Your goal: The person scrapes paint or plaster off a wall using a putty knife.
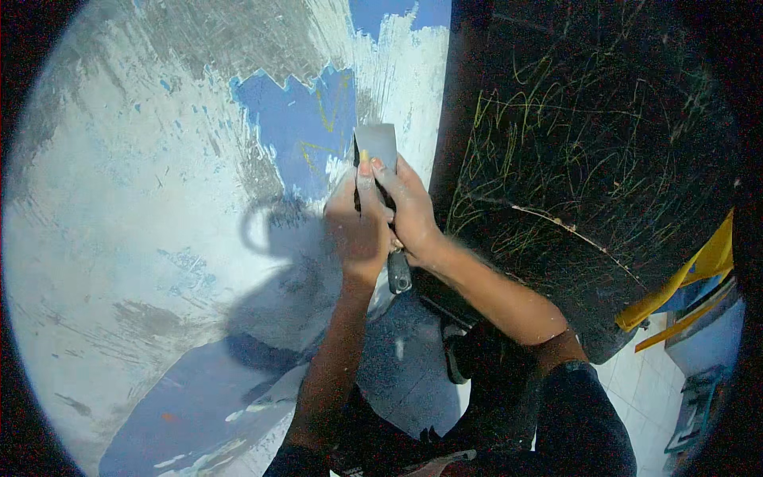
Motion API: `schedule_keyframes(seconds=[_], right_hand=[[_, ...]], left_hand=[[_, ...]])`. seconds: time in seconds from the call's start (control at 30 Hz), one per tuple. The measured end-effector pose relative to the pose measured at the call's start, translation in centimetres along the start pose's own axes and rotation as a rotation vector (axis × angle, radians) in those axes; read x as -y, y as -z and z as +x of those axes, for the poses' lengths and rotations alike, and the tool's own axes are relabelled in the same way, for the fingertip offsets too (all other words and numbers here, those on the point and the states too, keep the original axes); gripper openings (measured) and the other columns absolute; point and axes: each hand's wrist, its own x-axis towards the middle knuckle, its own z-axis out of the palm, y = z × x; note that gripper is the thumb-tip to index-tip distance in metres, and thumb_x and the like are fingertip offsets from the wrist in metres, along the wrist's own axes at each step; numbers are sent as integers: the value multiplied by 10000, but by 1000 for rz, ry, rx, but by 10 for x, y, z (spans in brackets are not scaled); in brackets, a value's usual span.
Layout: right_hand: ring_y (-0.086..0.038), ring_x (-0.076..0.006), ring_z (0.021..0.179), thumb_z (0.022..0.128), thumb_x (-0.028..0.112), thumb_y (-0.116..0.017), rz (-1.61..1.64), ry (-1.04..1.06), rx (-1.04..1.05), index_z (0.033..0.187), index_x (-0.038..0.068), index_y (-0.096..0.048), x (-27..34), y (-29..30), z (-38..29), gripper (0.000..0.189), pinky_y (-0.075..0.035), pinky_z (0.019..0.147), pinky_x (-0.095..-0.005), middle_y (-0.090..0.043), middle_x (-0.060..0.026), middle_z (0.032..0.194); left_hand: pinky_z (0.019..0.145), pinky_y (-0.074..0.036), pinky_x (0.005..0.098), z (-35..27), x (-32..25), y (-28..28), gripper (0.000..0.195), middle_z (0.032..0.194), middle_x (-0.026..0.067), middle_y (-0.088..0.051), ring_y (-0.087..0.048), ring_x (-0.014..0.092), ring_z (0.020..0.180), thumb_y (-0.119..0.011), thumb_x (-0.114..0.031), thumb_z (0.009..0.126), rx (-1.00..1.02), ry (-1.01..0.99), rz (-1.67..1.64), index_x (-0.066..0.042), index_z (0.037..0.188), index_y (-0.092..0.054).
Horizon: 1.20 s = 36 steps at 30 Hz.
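Both hands grip one paint scraper, whose wide flat metal blade [378,141] points up the picture. My left hand [360,220] wraps the tool from the left, and my right hand [411,206] holds it from the right, both thumbs by the blade. The dark end of the scraper's handle [399,273] sticks out below my hands. The blade lies at or close over a partly stripped wall [149,197], right of a ragged patch of blue paint [298,131] with yellow marks. Whether the edge touches the wall is hard to tell.
A black panel [578,137] covered in scribbled lines stands on the right, along the wall's edge. More blue paint [399,15] remains at the top and on the lower wall [185,399]. A yellow sheet or strip [679,286] and light floor tiles [641,381] lie at lower right.
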Motion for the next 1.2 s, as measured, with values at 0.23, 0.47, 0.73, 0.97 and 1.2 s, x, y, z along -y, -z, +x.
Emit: schedule_keyframes(seconds=[0.23,0.47,0.73,0.97,1.2], right_hand=[[-484,-76,815,970,225,-444,129,112,66,1106,37,-501,40,-14,17,239,-430,715,-245,-535,-19,903],[-494,-101,872,968,232,-440,68,130,60,1125,20,-492,20,-19,8,269,-428,781,-272,-541,-39,936],[-508,-136,908,968,222,-440,-89,114,-23,1132,-8,-496,-1,3,-3,288,-423,826,-299,-562,-84,976],[-524,-174,936,962,202,-446,-78,205,-68,1148,-31,-492,12,-14,11,301,-416,860,-324,-573,-113,982],[-515,-113,911,966,205,-444,68,211,25,1129,0,-500,54,-24,26,268,-428,824,-295,-564,-63,964]], left_hand=[[516,-364,373,29,-37,2,340,561,144,-501,-482,241,499,-433,-230,956,-1,-22,-68,21,746,-526],[498,-367,352,15,-11,10,379,552,127,-502,-511,196,499,-418,-259,969,-30,-30,61,26,737,-510],[486,-378,343,-9,-7,0,424,527,127,-505,-497,189,476,-437,-317,960,76,260,-92,28,729,-526],[515,-359,347,15,-10,3,393,573,98,-486,-464,162,539,-444,-303,966,-17,-23,0,29,792,-560],[496,-347,331,42,-47,7,361,542,97,-467,-441,144,507,-422,-249,981,56,-25,-98,14,756,-526]])
